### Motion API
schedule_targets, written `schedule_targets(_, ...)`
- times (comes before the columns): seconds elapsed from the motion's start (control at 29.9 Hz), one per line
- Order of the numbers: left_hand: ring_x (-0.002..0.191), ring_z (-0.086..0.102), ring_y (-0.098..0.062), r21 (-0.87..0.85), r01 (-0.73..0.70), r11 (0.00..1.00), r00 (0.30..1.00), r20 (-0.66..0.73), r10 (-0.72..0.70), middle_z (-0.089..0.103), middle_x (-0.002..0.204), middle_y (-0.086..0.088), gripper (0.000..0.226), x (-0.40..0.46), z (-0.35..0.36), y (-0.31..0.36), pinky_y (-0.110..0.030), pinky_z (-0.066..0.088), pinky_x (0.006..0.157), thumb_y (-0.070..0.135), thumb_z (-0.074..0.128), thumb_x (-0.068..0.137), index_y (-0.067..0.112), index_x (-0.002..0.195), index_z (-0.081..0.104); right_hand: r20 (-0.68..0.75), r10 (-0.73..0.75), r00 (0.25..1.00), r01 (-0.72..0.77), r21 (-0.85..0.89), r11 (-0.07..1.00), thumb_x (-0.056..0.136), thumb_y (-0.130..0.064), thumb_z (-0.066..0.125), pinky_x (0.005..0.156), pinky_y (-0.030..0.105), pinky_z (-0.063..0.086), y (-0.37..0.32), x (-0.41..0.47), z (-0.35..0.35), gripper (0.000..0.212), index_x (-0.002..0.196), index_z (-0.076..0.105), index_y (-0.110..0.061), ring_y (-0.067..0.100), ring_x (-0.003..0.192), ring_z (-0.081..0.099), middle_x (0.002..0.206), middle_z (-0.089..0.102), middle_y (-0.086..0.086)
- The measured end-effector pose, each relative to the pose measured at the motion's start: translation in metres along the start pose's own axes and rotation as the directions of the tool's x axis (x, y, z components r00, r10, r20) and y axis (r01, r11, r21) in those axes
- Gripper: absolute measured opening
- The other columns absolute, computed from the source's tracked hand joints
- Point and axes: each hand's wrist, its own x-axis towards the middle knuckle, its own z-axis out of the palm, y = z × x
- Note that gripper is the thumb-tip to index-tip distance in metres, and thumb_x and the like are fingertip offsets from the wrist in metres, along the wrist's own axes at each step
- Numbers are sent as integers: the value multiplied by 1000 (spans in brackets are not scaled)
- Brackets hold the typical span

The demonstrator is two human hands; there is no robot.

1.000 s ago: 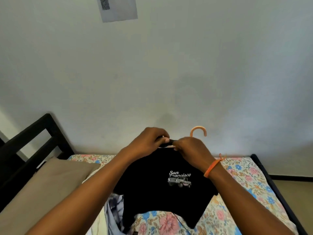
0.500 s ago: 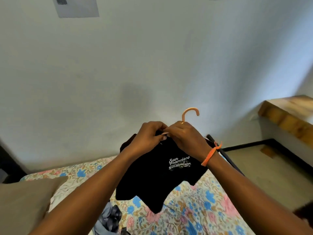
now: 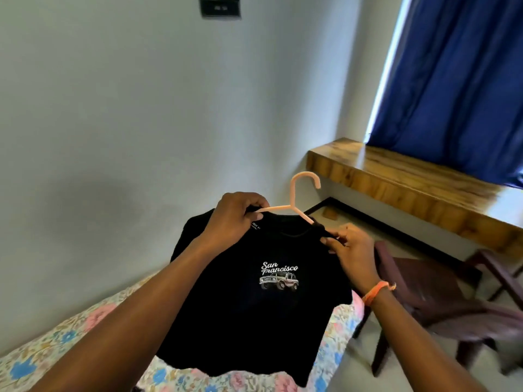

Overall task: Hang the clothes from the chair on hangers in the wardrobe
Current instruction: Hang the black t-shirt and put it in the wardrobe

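A black cotton T-shirt with a white San Francisco print [image 3: 254, 281] is held over the floral-sheeted bed [image 3: 56, 343]. The pale pink plastic hanger [image 3: 294, 205], at 12 o'clock of the print, is gripped with the collar by the left hand [image 3: 235, 222]; the shoulder is pinched by the right hand [image 3: 351, 250], apparently to seat it.

T-shirt [image 3: 254, 315]: black, white "San Francisco" lettering, car print. Hanger [image 3: 294, 203]: peach-pink. Bedsheet [image 3: 56, 343]: cream, pink and blue floral. Curtain [image 3: 458, 80]: deep blue. Wristband [image 3: 375, 291]: orange.
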Motion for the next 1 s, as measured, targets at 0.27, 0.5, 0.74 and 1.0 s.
schedule_targets(0.27, 72, 61, -5, 86, -18, 996, 991, -128, 29, 67, 75, 12, 27, 19, 56, 64, -27, 48, 66, 1, 73, 79, 27, 76, 64, -231, -7, 973, 56, 204, 977, 74, 3, 81, 75, 31, 55, 4, -37, -136, 10, 78, 74, -2, 17, 76, 68, 78, 67, 4)
schedule_targets(0.5, 71, 61, -19, 33, -151, 988, 985, -85, 153, 66, 75, 1, 24, 4, 147, 176, -38, 50, 66, -1, 63, 86, 22, 80, 59, 0, -41, 999, 40, -181, 983, 70, -45, 82, 61, 37, 52, 33, -110, -261, 26, 65, 73, -21, 6, 62, 64, 66, 68, -8)
schedule_targets(0.74, 77, 61, -8, -65, -377, 924, 922, 74, 381, 66, 81, 6, 21, -10, 239, 306, -33, 51, 75, -6, 67, 83, 14, 83, 63, -25, -80, 996, 63, -421, 905, 94, -50, 59, 85, 39, 51, 58, -108, -349, 37, 112, 69, -19, 22, 96, 63, 104, 70, 3)
schedule_targets(1.0, 117, 51, -6, -222, -338, 915, 922, 117, 369, 57, 128, 8, 66, 21, 314, 361, -26, 42, 98, 43, 86, 69, 23, 127, 60, -235, 38, 971, -150, -479, 865, 96, -43, 57, 56, 37, 44, 127, -132, -500, 29, 75, 64, -25, 11, 59, 57, 60, 60, -10)
